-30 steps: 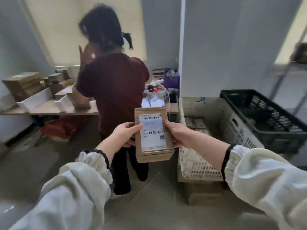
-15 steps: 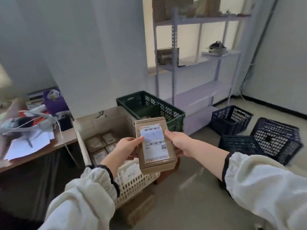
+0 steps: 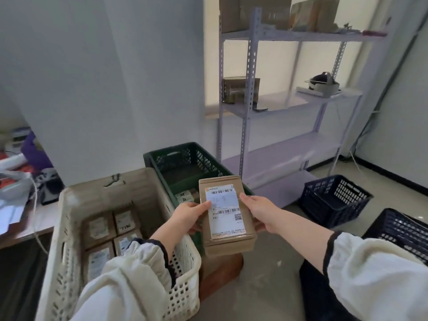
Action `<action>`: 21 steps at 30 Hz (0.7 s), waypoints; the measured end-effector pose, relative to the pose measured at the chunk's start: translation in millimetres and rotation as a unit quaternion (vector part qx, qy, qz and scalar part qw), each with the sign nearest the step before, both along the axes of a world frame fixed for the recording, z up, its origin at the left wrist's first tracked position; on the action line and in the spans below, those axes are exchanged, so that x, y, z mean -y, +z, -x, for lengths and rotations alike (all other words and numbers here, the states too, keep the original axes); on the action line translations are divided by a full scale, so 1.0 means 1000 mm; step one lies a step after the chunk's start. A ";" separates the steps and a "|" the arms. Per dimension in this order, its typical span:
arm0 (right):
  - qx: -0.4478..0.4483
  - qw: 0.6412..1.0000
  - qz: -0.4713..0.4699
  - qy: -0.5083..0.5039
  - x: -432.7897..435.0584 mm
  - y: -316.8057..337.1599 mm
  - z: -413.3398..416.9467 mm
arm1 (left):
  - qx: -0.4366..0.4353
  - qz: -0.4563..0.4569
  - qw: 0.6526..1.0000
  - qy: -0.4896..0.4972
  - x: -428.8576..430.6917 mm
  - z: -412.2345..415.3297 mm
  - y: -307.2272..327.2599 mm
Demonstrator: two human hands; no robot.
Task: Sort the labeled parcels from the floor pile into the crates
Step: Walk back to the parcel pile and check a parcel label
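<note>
The parcel [image 3: 226, 239], a flat brown cardboard box, is being held in the air at chest level, in front of the green crate [image 3: 162, 158] and just right of the cream crate [image 3: 69, 205]. Its long axis is running away from the person, leaning slightly left at the far end, and its broad face is tipping up toward the camera. The white label [image 3: 225, 214] is showing upright to the person: barcodes, a QR code low on the right and blue handwriting near the top.

Both hands are clamping the parcel from opposite long sides. The left hand [image 3: 188, 215] is pinching the left edge with its thumb lying over the label's margin; the right hand [image 3: 260, 212] is gripping the right edge, fingers tucked beneath.

Labelled parcels [image 3: 99, 228] are lying flat in the cream crate, and a few more are showing in the green one. Two dark blue crates [image 3: 335, 200] are sitting on the floor to the right, near a metal shelf unit [image 3: 252, 89] carrying cardboard boxes [image 3: 254, 12].
</note>
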State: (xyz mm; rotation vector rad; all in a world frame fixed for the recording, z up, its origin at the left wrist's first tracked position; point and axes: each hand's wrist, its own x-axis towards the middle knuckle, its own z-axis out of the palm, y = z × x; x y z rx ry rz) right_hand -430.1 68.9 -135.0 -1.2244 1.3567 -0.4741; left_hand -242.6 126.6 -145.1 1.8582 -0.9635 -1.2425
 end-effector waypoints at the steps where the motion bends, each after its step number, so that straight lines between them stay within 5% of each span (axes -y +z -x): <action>1: 0.004 1.000 0.001 0.004 0.018 0.001 -0.008 | 0.005 0.002 1.000 0.002 0.017 -0.008 0.001; 11: -0.027 0.999 -0.010 0.015 0.171 -0.052 -0.099 | 0.016 -0.037 0.999 -0.001 0.165 -0.082 -0.040; 21: -0.078 0.981 -0.141 0.105 0.249 -0.157 -0.139 | 0.020 -0.163 0.986 0.009 0.227 -0.111 -0.139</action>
